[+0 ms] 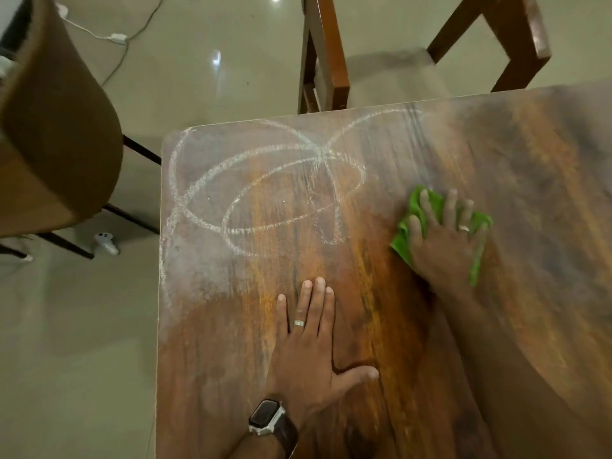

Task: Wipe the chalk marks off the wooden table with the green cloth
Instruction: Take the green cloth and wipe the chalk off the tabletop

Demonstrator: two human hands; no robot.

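Partway done, by my judgement — chalk loops (265,187) cover the counter's (381,326) far-left corner. The right hand (443,246) presses the green cloth (412,207) flat with spread fingers, beside smeared streaks. The left hand (311,352) rests flat — holding nothing.

The wooden table (381,326) carries looping chalk marks (261,190) across its far-left corner, with a pale chalk haze along the left edge. Right of the chalk marks, a green cloth (414,207) lies flat under the right hand (445,240). Nearer than the marks, the left hand (308,352) rests flat, fingers straight.
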